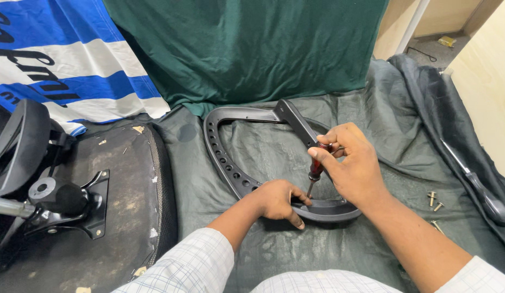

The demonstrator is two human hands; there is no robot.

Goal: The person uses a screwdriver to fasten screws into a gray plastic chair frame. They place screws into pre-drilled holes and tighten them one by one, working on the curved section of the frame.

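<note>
So here the black curved armrest frame (231, 163) lies flat on the dark green cloth (274, 255), and its near end sits right under both hands. The left hand (278, 199) is pressed down on that end, fingers curled over the edge, pinning it in place. The right hand (350, 163) is just above and to the right of it, fingers wrapped around a red-handled screwdriver (316, 168) held nearly upright, tip down at the frame just beside the left fingertips.

Progress-wise, I'd say it's midway: three loose screws (434, 203) lie on the cloth to the right of the right hand, well apart from the frame, so some are out of their holes. A second screwdriver (480, 190) rests farther right. The upturned chair seat (100, 206) with its metal bracket sits off to the left of the left hand.
</note>
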